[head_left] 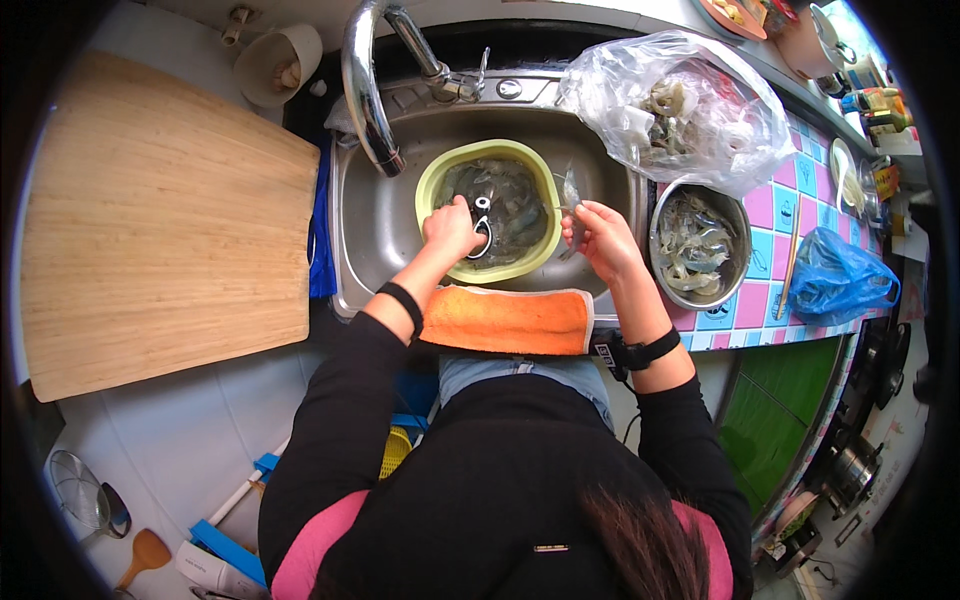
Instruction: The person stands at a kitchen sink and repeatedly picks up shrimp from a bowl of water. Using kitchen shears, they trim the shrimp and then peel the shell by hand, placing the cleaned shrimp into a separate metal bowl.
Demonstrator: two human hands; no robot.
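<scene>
Evidently, a single shrimp (575, 236) is pinched between thumb and fingertips of the right hand (606, 243), just beyond the right rim of a yellow-green basin (427, 205). In the left hand (452, 232), a black-and-white looped tool (483, 226) is gripped over the basin; its working end cannot be made out. Beneath, more grey shrimp (510, 205) are heaped in the basin, which is set in a steel sink (385, 235) under a chrome faucet (364, 95). Along the near edge, an orange cloth (510, 321) is draped. Rightward, further shrimp are contained in a steel bowl (746, 238), partly overhung by a clear plastic bag (640, 85).
</scene>
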